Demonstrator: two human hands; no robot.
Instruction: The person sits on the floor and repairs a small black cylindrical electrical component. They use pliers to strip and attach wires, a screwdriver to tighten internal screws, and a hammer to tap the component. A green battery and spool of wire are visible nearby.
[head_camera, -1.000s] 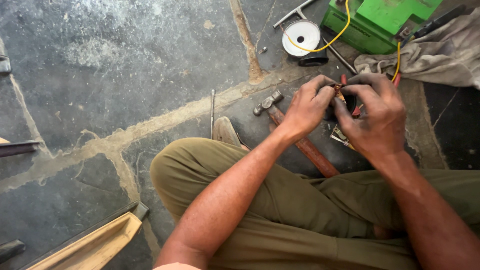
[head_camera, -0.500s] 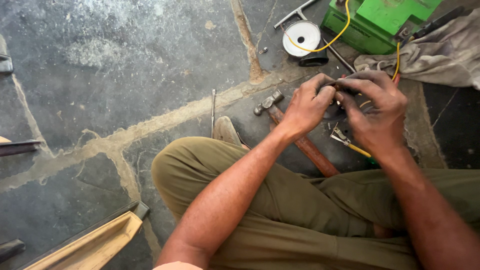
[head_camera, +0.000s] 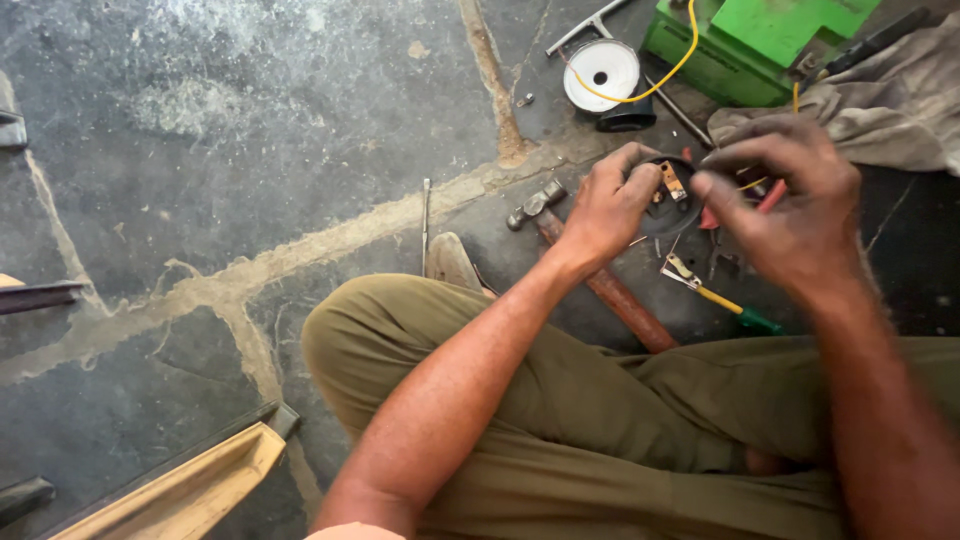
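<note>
Hands meet over a stone floor (head_camera: 250, 150): left hand (head_camera: 608, 205) clasps a small black part (head_camera: 672, 200). Right hand (head_camera: 790, 205) pinches, seemingly, a red-handled tool (head_camera: 770, 196) at it; steady support matters.

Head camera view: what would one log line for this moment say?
left hand: holds round black part | right hand: at part, red-handled tool | floor: hammer, green box

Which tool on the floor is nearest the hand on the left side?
The wooden-handled hammer: its metal head lies just beside the left hand, while the yellow-and-green-handled tool lies farther right, below the right hand.
</note>
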